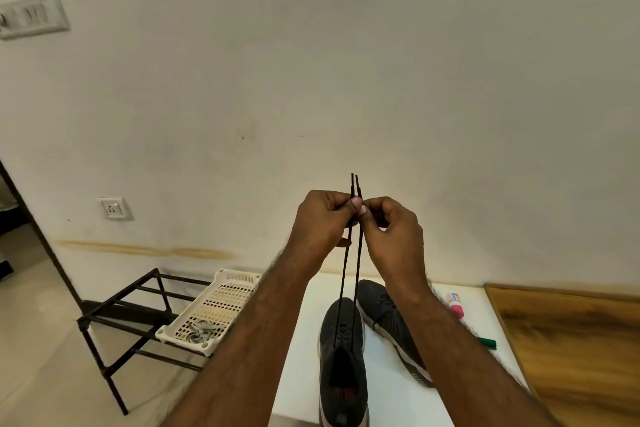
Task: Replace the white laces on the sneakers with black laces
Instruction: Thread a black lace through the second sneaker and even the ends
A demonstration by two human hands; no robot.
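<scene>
Pinching the two ends of the black lace [349, 274] side by side, the left hand [320, 222] and right hand [391, 229] meet in front of the wall, thumbs and fingertips clamped on the strands, whose tips stick up just above the fingers. Both strands run taut and nearly parallel down to the near sneaker [343, 367], which stands on the white table [391, 392] with its toe pointing away and black lacing already crossed over its tongue. Beside it to the right lies the second sneaker [388, 319], angled, with its pale sole edge showing; whether it is laced cannot be told. Further right on the table lie a pink-capped tube [456, 305] and a green marker [488, 343], both partly hidden by the right forearm. Left of the table a white basket [239, 279] rests on a dark metal rack [114, 315] and holds the white laces [201, 331] in a loose bundle at its near end.
</scene>
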